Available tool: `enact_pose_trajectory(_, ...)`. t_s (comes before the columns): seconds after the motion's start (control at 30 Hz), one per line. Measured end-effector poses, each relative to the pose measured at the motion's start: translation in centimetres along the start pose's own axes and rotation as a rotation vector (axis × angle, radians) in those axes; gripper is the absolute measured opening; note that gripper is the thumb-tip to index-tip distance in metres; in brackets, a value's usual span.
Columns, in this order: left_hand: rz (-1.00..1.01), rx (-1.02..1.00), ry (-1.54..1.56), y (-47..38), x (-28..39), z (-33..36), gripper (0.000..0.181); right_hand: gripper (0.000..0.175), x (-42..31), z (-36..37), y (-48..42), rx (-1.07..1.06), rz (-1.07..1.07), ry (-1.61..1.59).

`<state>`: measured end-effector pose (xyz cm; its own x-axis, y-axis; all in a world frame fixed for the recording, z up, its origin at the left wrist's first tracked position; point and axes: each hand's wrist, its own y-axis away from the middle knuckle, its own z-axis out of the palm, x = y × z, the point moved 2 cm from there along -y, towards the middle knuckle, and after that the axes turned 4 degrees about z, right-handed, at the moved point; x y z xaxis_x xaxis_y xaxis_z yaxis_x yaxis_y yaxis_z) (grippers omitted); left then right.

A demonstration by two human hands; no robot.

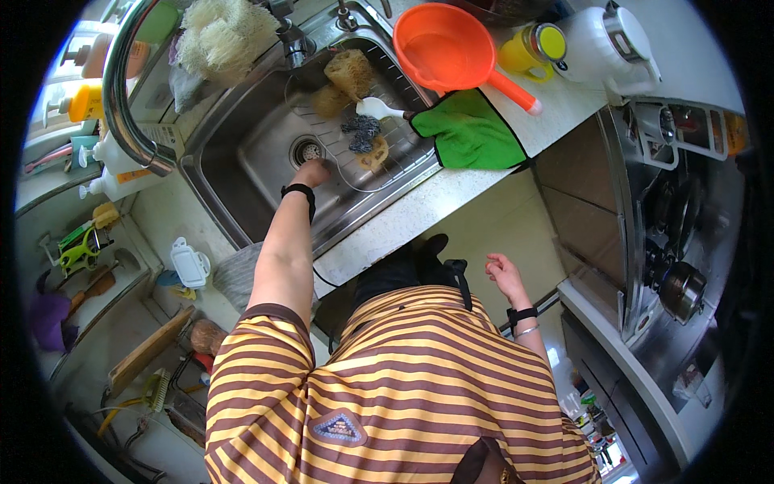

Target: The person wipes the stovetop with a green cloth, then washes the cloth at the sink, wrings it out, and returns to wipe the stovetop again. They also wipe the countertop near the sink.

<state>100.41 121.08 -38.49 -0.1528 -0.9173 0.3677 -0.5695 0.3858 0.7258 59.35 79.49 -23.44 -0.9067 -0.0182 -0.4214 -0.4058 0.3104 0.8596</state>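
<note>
My left hand (312, 173) reaches down into the stainless steel sink (230, 148), beside the drain strainer (310, 150); its fingers are partly hidden, so any hold cannot be told. My right hand (503, 273) hangs beside my body over the floor, fingers partly curled, away from the counter. Right of the drain, a wire rack (402, 148) holds a steel wool scourer (361, 132), a loofah slice (373, 154), a loofah piece (349, 71) and a white brush head (378, 109). A green cloth (474, 133) lies over the sink's right edge and the counter.
An orange plastic dipper (444, 45), a yellow jar (532, 51) and a white kettle (604, 48) stand on the counter at the right. The curved faucet (124, 91) arches at the upper left, near pump bottles (84, 101). A grey cloth (237, 275) hugs the sink's near left corner.
</note>
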Motion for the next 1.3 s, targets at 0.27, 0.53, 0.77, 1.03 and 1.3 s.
enact_pose_trajectory(0.27,-0.091,0.11,-0.113,4.3,4.9,-4.1,0.038,0.034,7.6,-2.7,-0.4,0.03,0.006,0.168)
enact_pose_trajectory(0.53,0.044,0.633,-0.191,17.2,26.5,-6.0,0.029,0.035,19.5,-5.4,1.2,0.144,0.059,-0.017)
enact_pose_trajectory(0.77,0.712,0.616,-0.445,10.4,39.3,-0.7,0.065,0.031,29.3,-5.3,3.0,0.131,0.255,-0.207)
enact_pose_trajectory(1.03,0.56,0.697,-0.405,18.9,29.8,8.9,0.068,0.021,33.7,-6.5,2.8,0.048,0.22,-0.245)
enact_pose_trajectory(1.3,-0.137,0.925,-0.237,30.9,12.7,14.0,0.049,0.026,33.0,-11.5,-0.1,0.148,0.083,-0.216)
